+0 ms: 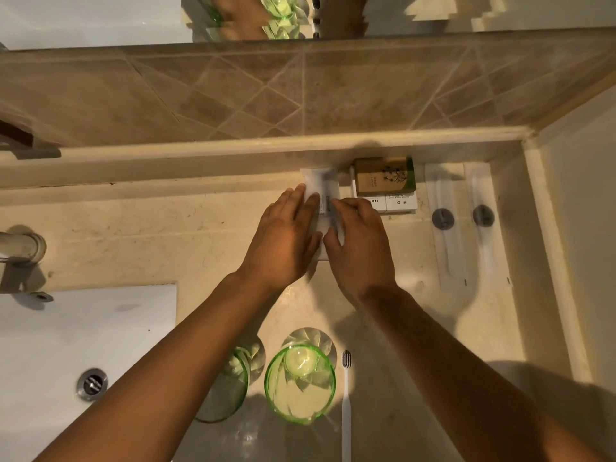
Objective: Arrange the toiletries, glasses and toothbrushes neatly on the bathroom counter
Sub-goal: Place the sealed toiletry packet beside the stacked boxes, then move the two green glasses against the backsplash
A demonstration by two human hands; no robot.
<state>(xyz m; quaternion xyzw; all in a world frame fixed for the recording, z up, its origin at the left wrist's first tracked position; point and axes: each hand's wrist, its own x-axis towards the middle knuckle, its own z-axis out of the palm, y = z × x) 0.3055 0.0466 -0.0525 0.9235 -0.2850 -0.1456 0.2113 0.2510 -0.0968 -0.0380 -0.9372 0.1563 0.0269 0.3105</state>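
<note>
A flat white packet [320, 185] lies on the beige counter [166, 235] against the back ledge. My left hand [283, 238] rests flat on its left side and my right hand [360, 245] presses its right side; both touch it, fingers mostly extended. Right of it, a brown soap box [383, 176] sits on top of white boxes [400, 202]. Two wrapped toothbrush packs [445, 228] [483, 225] lie side by side further right. Two green glasses [300, 383] [230, 388] stand near the front edge, the left one partly behind my forearm. A white toothbrush [346, 405] lies beside them.
A white sink basin [83, 345] with a metal drain [92, 383] fills the lower left, and a tap [20, 251] stands at the left edge. A tiled wall and mirror rise behind the ledge. A side wall [583, 228] bounds the counter on the right.
</note>
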